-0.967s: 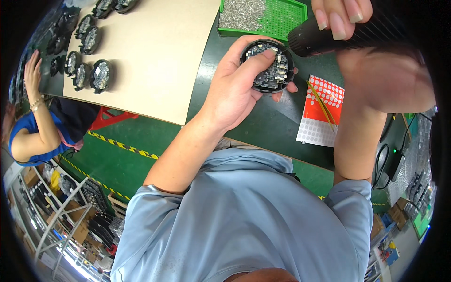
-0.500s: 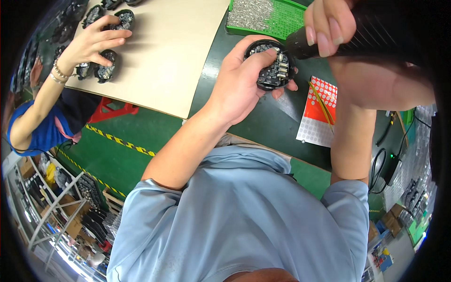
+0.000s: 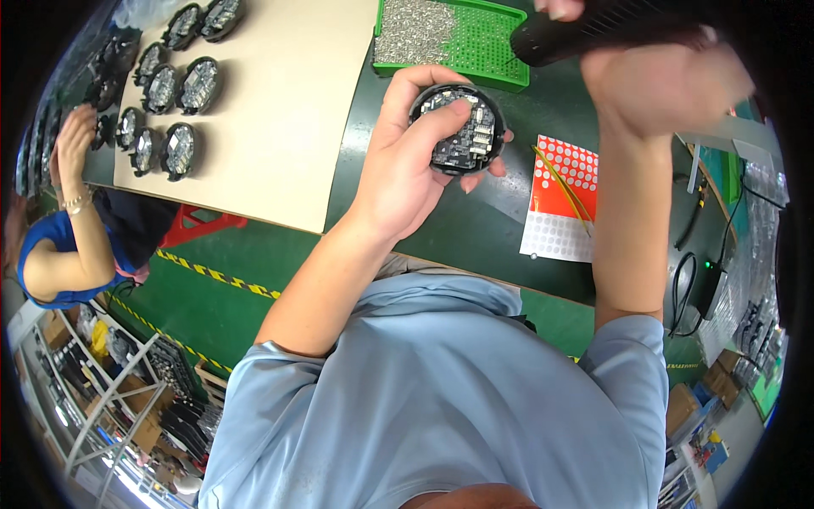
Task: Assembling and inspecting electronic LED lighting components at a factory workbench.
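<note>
In the head view, the left hand (image 3: 400,170) grasps a round circuit unit (image 3: 476,140) just nearside of the green tray (image 3: 493,42). The right hand (image 3: 666,85) clasps a black tool (image 3: 593,32), its long axis pointing rightward from that tray.

Left hand (image 3: 397,165) is curled, right hand (image 3: 666,89) blurred.

Left hand (image 3: 398,174) grips round circuit unit (image 3: 473,146), thumb (image 3: 441,125) across its face. Right hand (image 3: 666,85), blurred, holds black tool (image 3: 581,34), tip by green tray (image 3: 458,75) beyond left hand. Yellow tweezers (image 3: 561,181) on dotted sheet (image 3: 543,201) between hands.
</note>
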The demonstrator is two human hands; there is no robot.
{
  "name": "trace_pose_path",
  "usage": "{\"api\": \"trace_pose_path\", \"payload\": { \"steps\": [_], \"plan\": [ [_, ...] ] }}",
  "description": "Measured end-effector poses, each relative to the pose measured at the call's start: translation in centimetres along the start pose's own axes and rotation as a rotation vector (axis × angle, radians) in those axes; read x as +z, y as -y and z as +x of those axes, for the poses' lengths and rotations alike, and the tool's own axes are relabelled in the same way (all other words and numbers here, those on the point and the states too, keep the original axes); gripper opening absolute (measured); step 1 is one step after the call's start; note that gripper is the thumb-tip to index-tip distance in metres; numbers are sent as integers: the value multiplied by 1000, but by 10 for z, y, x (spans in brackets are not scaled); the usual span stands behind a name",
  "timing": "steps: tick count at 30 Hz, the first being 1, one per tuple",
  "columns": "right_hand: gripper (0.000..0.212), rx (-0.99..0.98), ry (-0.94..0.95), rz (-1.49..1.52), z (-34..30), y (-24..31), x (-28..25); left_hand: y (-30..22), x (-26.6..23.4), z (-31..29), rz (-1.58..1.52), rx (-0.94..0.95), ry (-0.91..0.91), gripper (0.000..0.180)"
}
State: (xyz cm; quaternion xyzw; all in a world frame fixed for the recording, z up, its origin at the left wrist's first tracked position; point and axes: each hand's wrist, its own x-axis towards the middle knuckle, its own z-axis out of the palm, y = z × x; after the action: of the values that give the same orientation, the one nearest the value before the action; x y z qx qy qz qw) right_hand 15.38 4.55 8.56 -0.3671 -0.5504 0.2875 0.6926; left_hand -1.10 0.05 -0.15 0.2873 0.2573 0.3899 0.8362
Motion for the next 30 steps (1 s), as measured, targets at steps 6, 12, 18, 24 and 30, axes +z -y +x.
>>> {"api": "trace_pose_path", "payload": {
  "steps": [6,12,18,24,30],
  "plan": [
    [94,112,69,480,3,-9,-8,1,2,0,-4,-4,-2,21],
    [94,132,79,573,3,-11,-6,0,2,0,18,-8,-14,21],
    [92,43,57,105,1,-16,-3,1,1,1,-32,7,-5,21],
    [93,53,26,52,2,-20,-8,2,1,2,20,-1,3,22],
    [78,68,20,-60,-8,21,5,1,-1,1,-31,23,-34,25]
  ]
}}
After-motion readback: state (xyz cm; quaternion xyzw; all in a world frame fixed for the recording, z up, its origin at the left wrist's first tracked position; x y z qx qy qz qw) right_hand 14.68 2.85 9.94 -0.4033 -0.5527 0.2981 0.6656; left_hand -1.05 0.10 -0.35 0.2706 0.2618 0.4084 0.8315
